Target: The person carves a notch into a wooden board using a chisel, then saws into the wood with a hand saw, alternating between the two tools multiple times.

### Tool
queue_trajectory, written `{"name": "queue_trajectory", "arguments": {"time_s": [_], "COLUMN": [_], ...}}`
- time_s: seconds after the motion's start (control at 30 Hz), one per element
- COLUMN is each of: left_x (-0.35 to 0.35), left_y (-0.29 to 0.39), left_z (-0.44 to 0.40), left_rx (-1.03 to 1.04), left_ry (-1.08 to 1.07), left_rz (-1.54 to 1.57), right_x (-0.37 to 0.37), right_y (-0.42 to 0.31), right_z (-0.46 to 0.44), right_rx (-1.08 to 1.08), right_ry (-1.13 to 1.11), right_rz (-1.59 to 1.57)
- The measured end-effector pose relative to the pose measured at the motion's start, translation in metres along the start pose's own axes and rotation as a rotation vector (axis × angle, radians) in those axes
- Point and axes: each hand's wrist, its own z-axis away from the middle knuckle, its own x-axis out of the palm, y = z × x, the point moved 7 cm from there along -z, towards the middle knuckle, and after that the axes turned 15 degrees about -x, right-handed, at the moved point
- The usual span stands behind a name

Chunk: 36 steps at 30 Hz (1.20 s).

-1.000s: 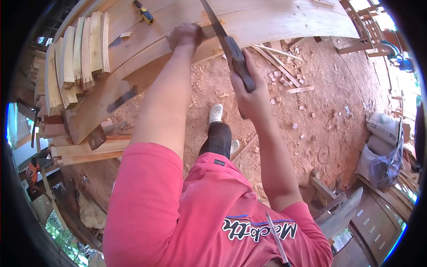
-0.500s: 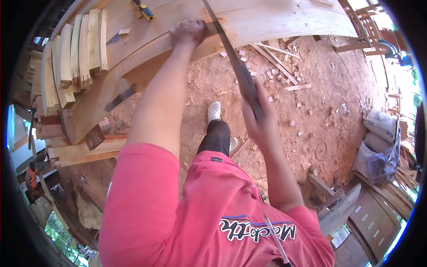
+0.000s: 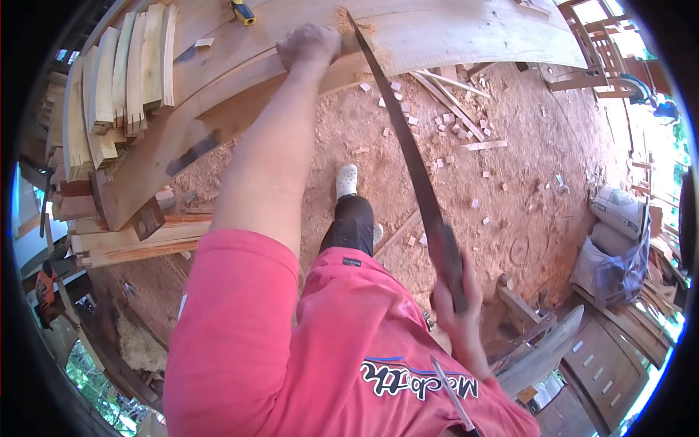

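Observation:
In the head view my right hand (image 3: 462, 302) is wrapped round the handle end of a handsaw (image 3: 408, 138). The long dark blade slants up and left, its tip by a patch of sawdust at the workbench's near edge. My left hand (image 3: 309, 47) is closed on a piece of wood (image 3: 352, 44) at that edge, left of the blade tip. Most of that piece is hidden under the fingers. A wide plank workbench (image 3: 451, 33) lies beneath it.
Curved wooden pieces (image 3: 149, 62) are stacked at the bench's left. A yellow-and-black tool (image 3: 242, 12) lies at the far edge. Offcuts (image 3: 459, 130) and wood strips litter the dirt floor. Sacks (image 3: 615, 218) stand at the right, with wooden panels (image 3: 604, 364) below them.
My right hand has drawn the saw back toward my body, down and to the right, so the blade tip now lies nearer the bench edge. My left hand stays in place.

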Motion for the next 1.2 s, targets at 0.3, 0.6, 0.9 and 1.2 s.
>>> {"name": "queue_trajectory", "arguments": {"time_s": [0.3,0.6,0.9,1.2], "left_x": [-0.003,-0.002,0.003,0.010], "left_y": [0.002,-0.001,0.000,-0.002], "left_z": [-0.004,-0.001,-0.002,-0.008], "left_rx": [0.022,-0.025,0.034,0.023], "left_ry": [0.018,0.030,0.044,0.041], "left_rz": [0.049,0.073,0.049,0.048], "right_x": [0.065,-0.009,0.048,0.016], "right_y": [-0.002,-0.017,0.000,0.006], "right_z": [-0.193,-0.010,-0.136,-0.056], "right_rx": [-0.267,-0.087,-0.190,-0.149], "right_ry": [0.076,0.041,0.078,0.050], "right_rz": [-0.012,0.045,-0.051,-0.019]}}
